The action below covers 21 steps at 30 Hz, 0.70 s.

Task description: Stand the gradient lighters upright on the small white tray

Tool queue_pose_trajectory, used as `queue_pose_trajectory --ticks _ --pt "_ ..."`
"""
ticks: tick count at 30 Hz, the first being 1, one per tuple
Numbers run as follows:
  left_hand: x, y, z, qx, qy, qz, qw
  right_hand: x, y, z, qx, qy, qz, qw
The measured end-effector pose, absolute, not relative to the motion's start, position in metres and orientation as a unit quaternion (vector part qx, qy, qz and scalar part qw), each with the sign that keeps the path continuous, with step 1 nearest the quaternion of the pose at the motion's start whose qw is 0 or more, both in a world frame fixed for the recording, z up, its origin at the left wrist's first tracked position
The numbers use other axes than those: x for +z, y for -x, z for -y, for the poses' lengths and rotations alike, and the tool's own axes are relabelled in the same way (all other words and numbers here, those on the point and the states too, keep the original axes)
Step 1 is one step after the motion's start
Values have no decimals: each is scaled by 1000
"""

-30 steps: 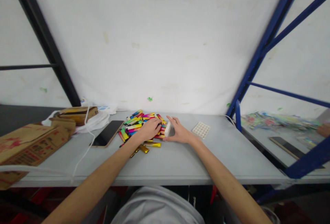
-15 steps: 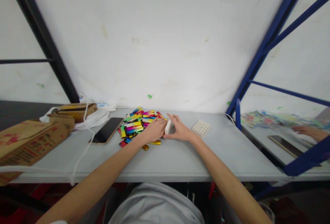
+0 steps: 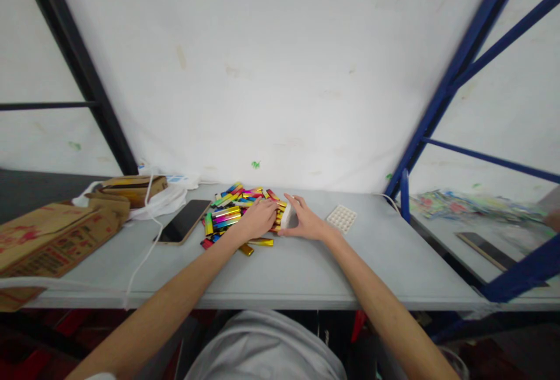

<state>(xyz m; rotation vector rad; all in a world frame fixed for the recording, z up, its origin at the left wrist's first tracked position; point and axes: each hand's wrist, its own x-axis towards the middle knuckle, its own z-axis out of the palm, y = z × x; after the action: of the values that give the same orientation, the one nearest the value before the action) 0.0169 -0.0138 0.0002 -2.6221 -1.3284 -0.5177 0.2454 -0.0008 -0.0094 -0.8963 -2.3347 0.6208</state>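
A pile of shiny, many-coloured lighters [image 3: 226, 217] lies on the grey table in front of me. My right hand [image 3: 307, 222] grips a white holder tray [image 3: 287, 216], tipped up on its edge, between thumb and fingers. Gold and red lighters [image 3: 280, 215] stick out of the tray's left side, toward the pile. My left hand [image 3: 261, 218] rests over the right part of the pile, close to those lighters. Its fingers are bent and close together; what they hold, if anything, is hidden. Another white tray [image 3: 342, 218], with rows of round cells, lies flat right of my right hand.
A phone [image 3: 184, 221] lies left of the pile. Cardboard boxes [image 3: 65, 234] and a white cable [image 3: 142, 260] take up the left side. A blue metal frame [image 3: 446, 94] stands at the right; beyond it lie another phone [image 3: 485, 250] and a blurred colourful heap [image 3: 464, 205].
My left hand has shifted slightly left, away from the tray, so the lighters at its side now show. My right hand keeps its grip on the tray.
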Motion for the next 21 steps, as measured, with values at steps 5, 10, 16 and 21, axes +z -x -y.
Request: queue_pose_trajectory --ticks 5,10,16,21 --pt "-5 -35 12 -153 892 420 69 -11 -248 1 232 331 868 287" --pt "-7 -35 12 -133 904 403 57 -8 -251 1 235 326 870 285" --pt "-13 -31 14 -156 898 402 87 1 -266 5 232 333 874 268" --pt "-15 -31 14 -161 892 415 79 5 -280 7 229 338 877 255"
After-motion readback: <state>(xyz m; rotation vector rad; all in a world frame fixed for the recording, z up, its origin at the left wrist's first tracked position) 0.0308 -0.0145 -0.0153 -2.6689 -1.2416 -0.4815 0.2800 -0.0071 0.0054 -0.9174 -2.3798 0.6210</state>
